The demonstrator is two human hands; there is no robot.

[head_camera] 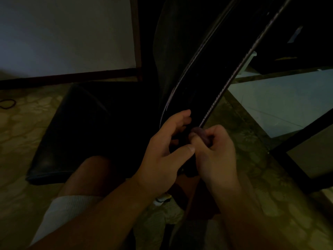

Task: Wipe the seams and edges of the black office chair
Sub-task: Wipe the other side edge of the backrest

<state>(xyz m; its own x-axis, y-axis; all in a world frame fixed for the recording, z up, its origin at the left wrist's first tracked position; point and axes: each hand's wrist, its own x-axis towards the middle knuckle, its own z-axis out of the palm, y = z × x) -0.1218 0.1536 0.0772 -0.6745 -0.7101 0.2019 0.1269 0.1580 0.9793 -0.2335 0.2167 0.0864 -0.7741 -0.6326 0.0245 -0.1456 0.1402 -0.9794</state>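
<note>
The black office chair (207,73) fills the dim middle of the view, its backrest edge running up to the top right with two pale stitched seams (221,94). Its black seat (75,134) lies to the left. My left hand (167,147) grips the lower end of the backrest edge, fingers curled around it. My right hand (216,152) pinches a small brownish cloth (201,135) and holds it against the foot of the right seam. The two hands touch at the thumbs.
A dark-framed panel (137,42) stands behind the chair by the wall. A dark bar (295,139) slants at the right above a pale floor. A black cord (8,103) lies on the patterned floor at the left. My knee (90,175) is below the seat.
</note>
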